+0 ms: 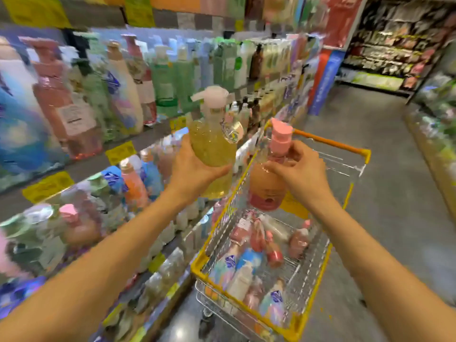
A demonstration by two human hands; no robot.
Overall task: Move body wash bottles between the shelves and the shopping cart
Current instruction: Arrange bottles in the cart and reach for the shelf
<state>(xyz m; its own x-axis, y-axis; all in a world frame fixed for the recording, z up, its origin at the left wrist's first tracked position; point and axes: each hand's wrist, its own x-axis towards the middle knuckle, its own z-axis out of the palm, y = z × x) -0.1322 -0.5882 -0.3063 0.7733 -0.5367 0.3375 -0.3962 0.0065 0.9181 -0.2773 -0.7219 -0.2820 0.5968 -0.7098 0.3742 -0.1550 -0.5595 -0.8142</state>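
The left hand (195, 166) grips a yellow pump bottle (212, 144) near the shelves (128, 146); the right hand (301, 166) pinches a pink pump bottle (269, 183) by its neck above the shopping cart (246, 314).

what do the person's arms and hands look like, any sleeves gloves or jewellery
Both forearms are bare along their whole visible length, with no sleeve edge in view. The left hand and right hand wear no gloves. No watch, bracelet or ring shows on either wrist or hand, though the picture is blurred.
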